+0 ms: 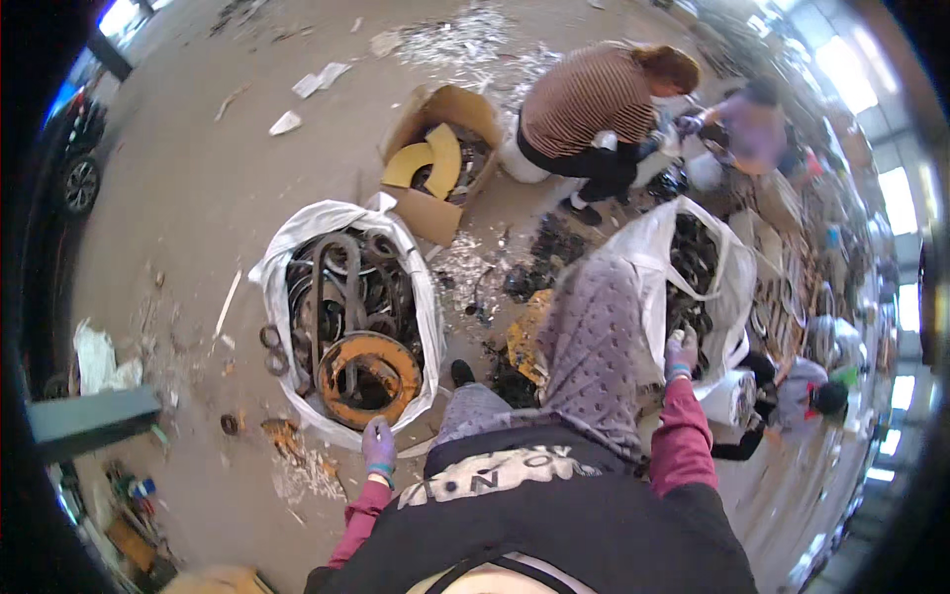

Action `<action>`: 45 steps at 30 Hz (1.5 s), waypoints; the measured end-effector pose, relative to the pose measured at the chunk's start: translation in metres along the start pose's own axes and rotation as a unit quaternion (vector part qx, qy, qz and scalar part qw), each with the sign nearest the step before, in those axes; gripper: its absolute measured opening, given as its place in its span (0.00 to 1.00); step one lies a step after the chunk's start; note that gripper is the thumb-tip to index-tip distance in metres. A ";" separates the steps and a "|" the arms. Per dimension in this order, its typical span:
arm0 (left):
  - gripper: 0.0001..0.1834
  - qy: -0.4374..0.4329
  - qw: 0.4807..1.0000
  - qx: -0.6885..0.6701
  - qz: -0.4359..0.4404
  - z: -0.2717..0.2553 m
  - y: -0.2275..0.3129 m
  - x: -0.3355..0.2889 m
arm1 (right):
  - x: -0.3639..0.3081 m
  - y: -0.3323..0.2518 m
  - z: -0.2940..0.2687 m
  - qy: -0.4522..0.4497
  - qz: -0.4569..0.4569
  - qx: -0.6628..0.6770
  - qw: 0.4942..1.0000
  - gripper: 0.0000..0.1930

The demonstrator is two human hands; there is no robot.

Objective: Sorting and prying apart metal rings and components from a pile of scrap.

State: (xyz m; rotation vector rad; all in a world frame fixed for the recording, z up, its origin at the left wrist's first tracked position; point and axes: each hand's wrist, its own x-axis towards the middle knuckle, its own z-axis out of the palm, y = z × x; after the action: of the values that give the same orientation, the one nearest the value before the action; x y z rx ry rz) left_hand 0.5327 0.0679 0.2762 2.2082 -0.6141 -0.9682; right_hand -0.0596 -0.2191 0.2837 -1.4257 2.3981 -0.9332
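Note:
My left hand (378, 445), in a greyish-purple glove, is at the near rim of a white woven bulk bag (432, 327). Its fingers are together, and whether they grip anything is too small to make out. Just beyond it, an orange-brown metal ring (401, 368) lies on top of dark curved strips and rings (336, 277) inside the bag. To the right, my right hand (681, 351), gloved alike, is curled at the inner side of a second white bag (730, 287) of dark scrap pieces (691, 259). What its fingers hold is hidden.
Beyond the first bag stands an open cardboard box (427, 216) with yellow curved pieces (445, 160). A co-worker in a striped top (584, 99) sits bent over ahead; others work at the right. Dark debris (554, 247) and a yellow piece (527, 337) lie between the bags.

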 end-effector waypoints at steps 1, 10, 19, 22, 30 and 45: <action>0.15 0.001 0.999 -0.036 -0.037 -0.001 0.004 -0.003 | -0.010 -0.003 0.005 0.006 0.032 0.044 0.999 0.20; 0.14 0.059 0.993 -0.104 -0.018 0.011 -0.013 0.047 | 0.011 -0.045 0.113 -0.208 0.006 -0.017 0.978 0.15; 0.14 0.156 0.956 -0.228 -0.098 0.055 0.132 0.161 | 0.128 -0.202 0.279 -0.388 -0.008 -0.066 0.919 0.21; 0.18 0.066 0.994 -0.069 -0.055 0.079 0.271 0.248 | 0.185 -0.211 0.292 -0.422 0.027 -0.029 0.906 0.23; 0.15 0.190 0.967 -0.083 -0.147 0.096 0.349 0.303 | 0.327 -0.168 0.365 -0.488 0.174 0.006 0.855 0.18; 0.19 0.168 0.958 0.149 -0.178 0.009 0.283 0.471 | 0.340 -0.362 0.467 -0.439 0.239 0.257 0.827 0.20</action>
State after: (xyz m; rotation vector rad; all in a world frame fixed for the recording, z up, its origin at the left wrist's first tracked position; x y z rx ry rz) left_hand 0.7729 -0.4259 0.2521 2.7405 -0.2155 -0.6696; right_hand 0.2431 -0.8225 0.1875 -0.7261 1.5088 -0.5351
